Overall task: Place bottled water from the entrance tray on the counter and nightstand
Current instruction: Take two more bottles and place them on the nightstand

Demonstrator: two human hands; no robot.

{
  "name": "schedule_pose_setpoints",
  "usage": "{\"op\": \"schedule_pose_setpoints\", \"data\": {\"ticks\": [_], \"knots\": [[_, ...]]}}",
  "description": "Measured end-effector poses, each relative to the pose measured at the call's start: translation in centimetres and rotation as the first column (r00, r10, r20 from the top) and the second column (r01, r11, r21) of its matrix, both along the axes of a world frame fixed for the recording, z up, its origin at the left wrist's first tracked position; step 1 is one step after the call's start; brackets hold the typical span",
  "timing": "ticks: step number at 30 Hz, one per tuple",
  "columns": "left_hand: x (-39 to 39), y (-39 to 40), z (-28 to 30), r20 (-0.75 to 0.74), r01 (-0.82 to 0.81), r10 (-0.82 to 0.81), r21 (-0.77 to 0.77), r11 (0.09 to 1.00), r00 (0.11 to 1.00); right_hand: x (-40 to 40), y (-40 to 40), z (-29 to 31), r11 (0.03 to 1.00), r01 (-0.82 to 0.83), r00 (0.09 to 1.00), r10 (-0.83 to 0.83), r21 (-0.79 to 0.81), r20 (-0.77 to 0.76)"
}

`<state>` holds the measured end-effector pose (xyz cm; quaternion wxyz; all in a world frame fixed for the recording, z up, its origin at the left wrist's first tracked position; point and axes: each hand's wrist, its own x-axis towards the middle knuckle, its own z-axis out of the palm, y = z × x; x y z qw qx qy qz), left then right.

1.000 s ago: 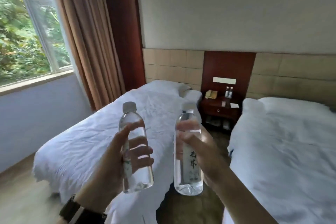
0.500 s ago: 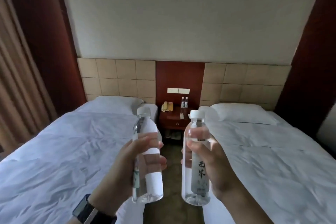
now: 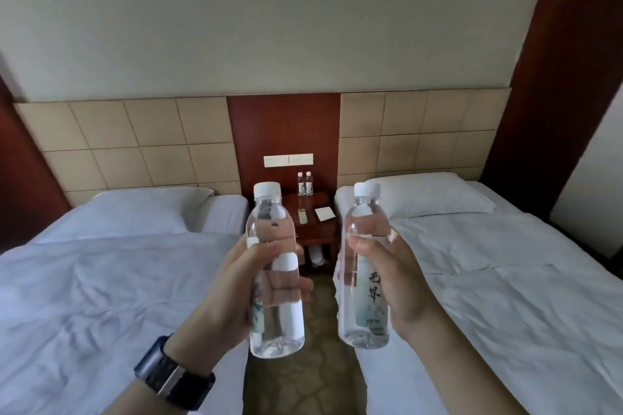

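I hold two clear water bottles with white caps upright in front of me. My left hand (image 3: 236, 293) grips the left bottle (image 3: 273, 222) around its middle. My right hand (image 3: 397, 283) grips the right bottle (image 3: 362, 280), which bears a pale label with dark characters. Straight ahead, between two beds, stands the dark red wooden nightstand (image 3: 320, 229). Two small water bottles (image 3: 304, 184) stand at its back edge against the wall panel.
A white bed (image 3: 101, 280) lies on the left and another white bed (image 3: 505, 280) on the right. A narrow strip of patterned floor (image 3: 303, 377) runs between them toward the nightstand. A remote and a white card (image 3: 324, 213) lie on the nightstand top.
The view has swung right from the window and curtain, and the nightstand now sits centred and closer. Both hands keep their bottles.
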<state>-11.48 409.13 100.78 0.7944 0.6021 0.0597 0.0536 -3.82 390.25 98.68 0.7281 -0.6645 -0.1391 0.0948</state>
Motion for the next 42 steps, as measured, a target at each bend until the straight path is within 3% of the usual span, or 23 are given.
{"op": "schedule_pose_setpoints", "data": {"ticks": [3,9,19,28,32,42], "knots": [[7.2,2.4,1.0,0.011,-0.064,0.064,0.016,0.998,0.998,8.2,2.7,1.1,1.000,-0.028,1.000,0.028,0.006,-0.006],[19.7,8.4,1.5,0.018,-0.043,0.046,-0.144,0.989,0.999,21.6,8.4,2.7,0.995,-0.096,0.995,0.095,-0.020,-0.005],[41.8,20.0,-1.6,-0.001,-0.057,0.057,-0.113,0.992,0.998,43.9,19.5,0.1,0.995,-0.060,0.997,0.056,-0.075,-0.052],[60.9,28.6,-2.2,-0.005,0.001,0.000,0.162,0.987,1.000,62.1,26.8,-0.5,0.997,-0.022,0.995,0.014,-0.074,-0.097],[68.7,30.6,-3.4,0.001,-0.074,0.077,0.294,0.953,0.997,69.2,28.6,-1.9,0.990,-0.036,0.995,0.023,-0.136,-0.094],[90.1,35.5,-15.3,-0.043,-0.253,0.317,0.508,0.823,0.947,91.1,30.9,-13.7,0.980,-0.058,0.985,0.024,-0.188,-0.173]]}}
